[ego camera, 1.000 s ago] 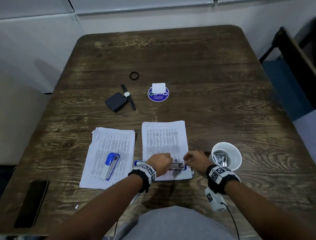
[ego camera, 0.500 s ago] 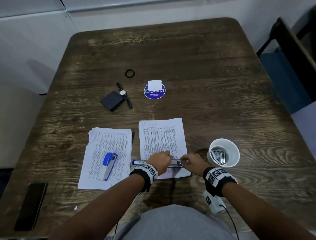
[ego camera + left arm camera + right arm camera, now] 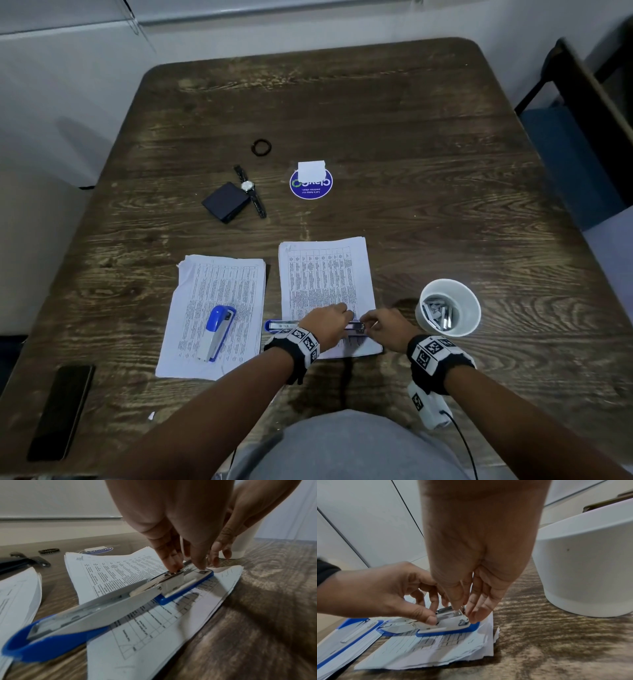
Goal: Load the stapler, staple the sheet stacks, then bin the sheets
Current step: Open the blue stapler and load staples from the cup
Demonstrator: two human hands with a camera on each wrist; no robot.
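Working at the near edge of the table [image 3: 445, 154], we have both hands on the opened stapler [image 3: 281, 325], which lies flat across the near end of the right sheet stack [image 3: 325, 274]. Our left hand [image 3: 327, 325] pinches the metal staple channel, thumb on one side and curled fingertips [image 3: 173, 563] on the other. Our right hand [image 3: 387, 327] meets it at the same end, thumb and fingers [image 3: 476, 609] closed on the channel's tip; whether staples sit between them we cannot tell.

Head view hides this contact under the knuckles; only the wrist views show the silver channel laid open on its blue base.

Just right of the hands stands the white cup [image 3: 448, 308]; only the head view shows the staple strips [image 3: 436, 311] inside it. Left of the hands, a second stapler [image 3: 215, 332], closed, rests on the left sheet stack [image 3: 219, 291]. A phone [image 3: 61, 411] lies at the near left corner. Toward mid-table: a black wallet [image 3: 226, 205], a wristwatch [image 3: 251, 190], a round blue sticker [image 3: 311, 185], then a black hair tie [image 3: 262, 147].
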